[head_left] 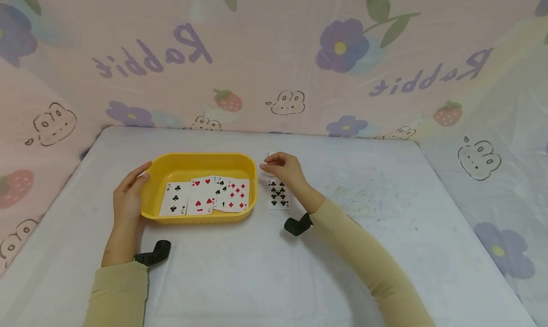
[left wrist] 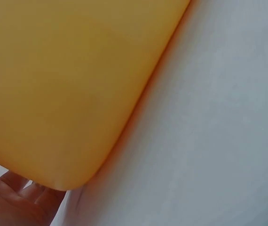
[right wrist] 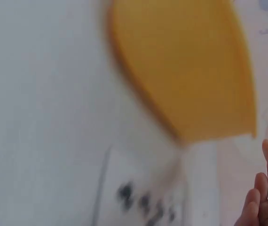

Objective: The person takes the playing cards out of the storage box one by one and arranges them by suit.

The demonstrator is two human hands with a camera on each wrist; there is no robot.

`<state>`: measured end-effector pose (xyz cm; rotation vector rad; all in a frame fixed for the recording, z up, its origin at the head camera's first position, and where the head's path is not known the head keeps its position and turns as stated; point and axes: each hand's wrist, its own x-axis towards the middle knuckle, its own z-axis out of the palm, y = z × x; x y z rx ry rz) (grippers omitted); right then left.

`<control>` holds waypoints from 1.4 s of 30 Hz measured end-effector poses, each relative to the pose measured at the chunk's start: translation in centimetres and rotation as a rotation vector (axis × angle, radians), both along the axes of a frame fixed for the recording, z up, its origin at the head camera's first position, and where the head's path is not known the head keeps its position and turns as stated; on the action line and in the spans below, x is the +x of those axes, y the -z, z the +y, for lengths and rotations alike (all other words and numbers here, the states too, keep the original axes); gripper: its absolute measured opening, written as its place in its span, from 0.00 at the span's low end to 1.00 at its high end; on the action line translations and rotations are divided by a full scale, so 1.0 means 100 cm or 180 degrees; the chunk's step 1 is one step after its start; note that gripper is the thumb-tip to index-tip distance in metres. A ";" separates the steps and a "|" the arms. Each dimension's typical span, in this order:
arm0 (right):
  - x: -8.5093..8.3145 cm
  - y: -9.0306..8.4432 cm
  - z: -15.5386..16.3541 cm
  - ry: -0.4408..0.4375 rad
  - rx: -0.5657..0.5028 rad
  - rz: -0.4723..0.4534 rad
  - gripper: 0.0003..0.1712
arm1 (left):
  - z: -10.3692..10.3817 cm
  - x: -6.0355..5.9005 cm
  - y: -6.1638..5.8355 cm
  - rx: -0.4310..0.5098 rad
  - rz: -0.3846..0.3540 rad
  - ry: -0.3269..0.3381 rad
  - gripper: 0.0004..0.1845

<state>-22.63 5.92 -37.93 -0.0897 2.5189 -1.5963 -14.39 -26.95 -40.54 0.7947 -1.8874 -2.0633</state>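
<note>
A left hand (head_left: 128, 196) touched the left end of a yellow tray (head_left: 197, 219) of playing cards (head_left: 203, 194), left of frame centre; whether it gripped could not be told. The right hand (head_left: 288, 175), fingers narrowly spaced, partly hid a two card (head_left: 268, 155) above the nine of clubs (head_left: 278, 194). The left wrist view alone showed fingers tucked behind the tray's corner, lower left.

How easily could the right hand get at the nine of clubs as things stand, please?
Probably yes: the nine lies face up beside the tray, close to the right hand, with nothing seen resting on it.
</note>
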 end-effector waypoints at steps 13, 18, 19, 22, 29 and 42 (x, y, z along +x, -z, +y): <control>0.005 -0.026 -0.054 -0.0114 -0.0589 -0.0102 0.13 | 0.000 -0.002 0.002 -0.0006 0.0018 -0.0018 0.17; 0.009 -0.029 -0.078 -0.0240 -0.0806 -0.0213 0.13 | 0.001 -0.002 0.002 -0.0003 0.0033 -0.0025 0.17; 0.009 -0.029 -0.083 -0.0252 -0.0838 -0.0232 0.13 | 0.001 -0.002 0.002 -0.0001 0.0046 -0.0046 0.17; 0.012 -0.028 -0.097 -0.0265 -0.0942 -0.0328 0.13 | 0.001 -0.002 0.002 -0.0011 0.0050 -0.0092 0.17; 0.020 -0.022 -0.128 -0.0289 -0.0938 -0.0598 0.11 | 0.000 -0.001 0.000 -0.0033 0.0021 -0.0046 0.17; 0.030 -0.004 -0.180 -0.0085 -0.0468 -0.0804 0.11 | 0.001 -0.003 0.002 -0.0058 0.0057 -0.0055 0.17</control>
